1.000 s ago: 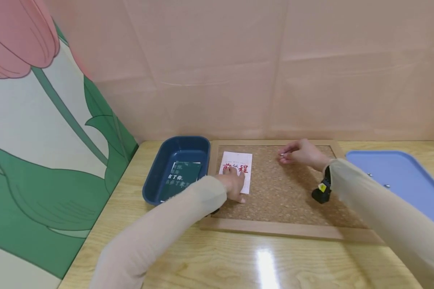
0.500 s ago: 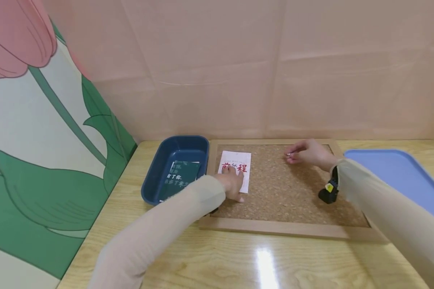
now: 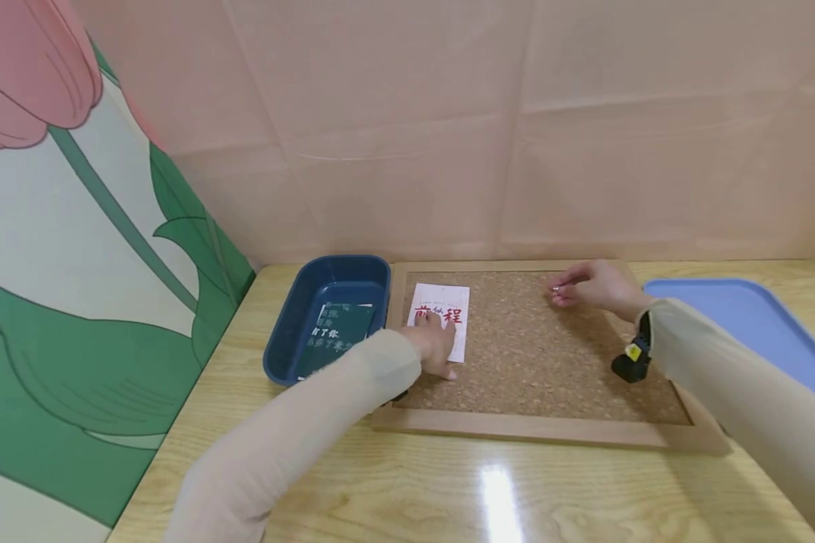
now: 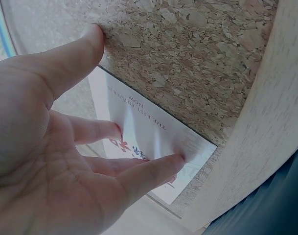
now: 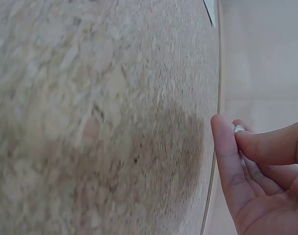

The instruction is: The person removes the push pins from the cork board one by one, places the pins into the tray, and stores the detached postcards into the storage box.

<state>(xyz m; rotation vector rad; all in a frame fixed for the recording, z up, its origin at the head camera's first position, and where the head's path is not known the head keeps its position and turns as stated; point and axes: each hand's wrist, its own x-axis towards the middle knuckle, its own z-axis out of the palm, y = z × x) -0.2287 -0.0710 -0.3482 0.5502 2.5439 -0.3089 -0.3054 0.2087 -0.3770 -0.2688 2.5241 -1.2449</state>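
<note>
A white card (image 3: 459,299) with red and blue characters lies on the left part of a wood-framed cork board (image 3: 516,369). My left hand (image 3: 436,345) rests on it, fingertips spread over the printing and thumb on the cork beside it. In the left wrist view, the fingers (image 4: 153,174) touch the card without gripping it. Above the board's upper right part, my right hand (image 3: 598,286) pinches a small silver push pin (image 5: 239,129) between thumb and fingertips. Only the pin's shiny end shows; the rest is hidden by the fingers.
A dark blue bin (image 3: 281,332) holding dark green cards (image 3: 342,332) stands against the board's left side. To the right lies a light blue tray (image 3: 727,302), partly covered by my right sleeve. A pink-beige backdrop (image 3: 394,151) rises behind the wooden table (image 3: 353,483).
My right hand has moved to the right over the cork board, still pinching the push pin. My left hand stays on the card. The head view has shifted slightly.
</note>
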